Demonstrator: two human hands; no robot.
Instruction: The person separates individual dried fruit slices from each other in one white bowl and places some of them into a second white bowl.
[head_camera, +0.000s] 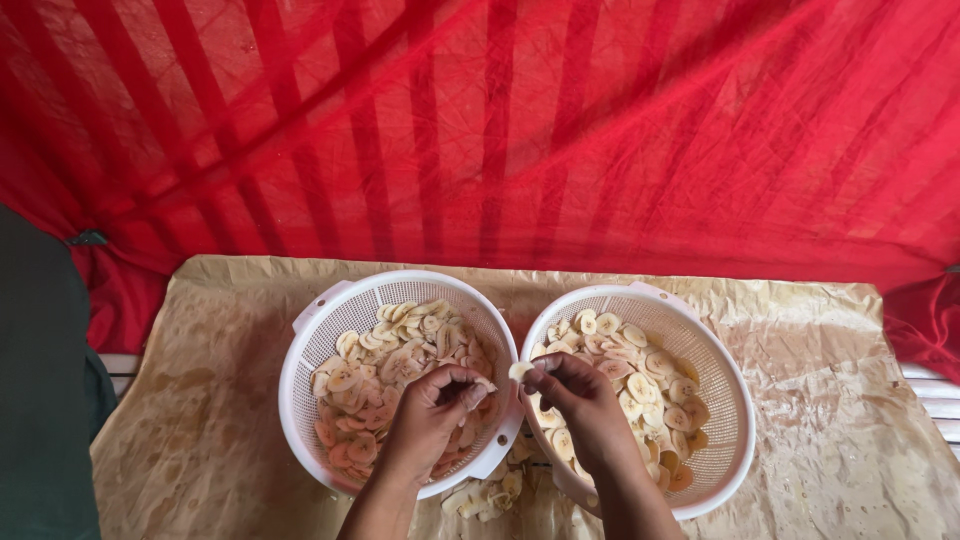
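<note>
2 white colanders sit side by side on stained brown paper (820, 420), both filled with pale banana slices; the left colander (305, 375) and the right colander (735, 400) nearly touch at their rims; the left hand (430, 415) hovers over the left one, fingers pinched on a slice (484, 383); the right hand (580, 400) pinches another slice (520, 371) above the gap between the rims; a few loose slices (490, 495) lie on the paper between the wrists; red netting (500, 130) hangs behind.
</note>
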